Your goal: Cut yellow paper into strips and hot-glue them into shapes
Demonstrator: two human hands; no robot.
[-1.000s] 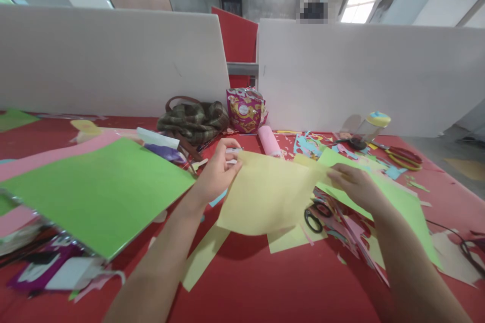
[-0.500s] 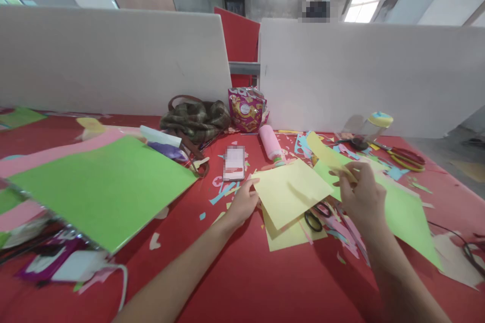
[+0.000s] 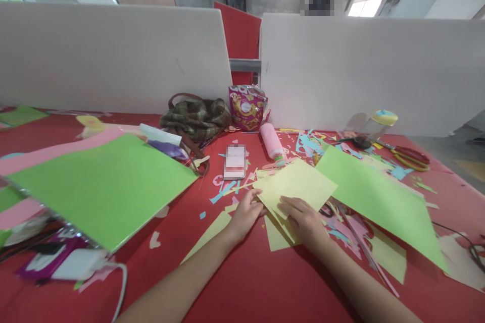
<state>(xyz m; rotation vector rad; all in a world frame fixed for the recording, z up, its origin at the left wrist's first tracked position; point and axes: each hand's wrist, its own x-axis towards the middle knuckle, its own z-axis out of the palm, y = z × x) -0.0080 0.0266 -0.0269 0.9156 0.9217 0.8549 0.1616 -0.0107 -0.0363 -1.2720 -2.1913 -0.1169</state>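
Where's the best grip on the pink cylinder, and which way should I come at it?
I'd grip the pink cylinder around its middle, from above, fingers closing on its two long sides. It looks to be lying down, pointing roughly away from you. Its far end is by the snack bag and its near end by the yellow sheet, so both ends look more crowded.

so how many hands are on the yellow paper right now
2. The left hand is at the left edge of the top yellow sheet; the right hand lies on its near side. No other hand shows in view.
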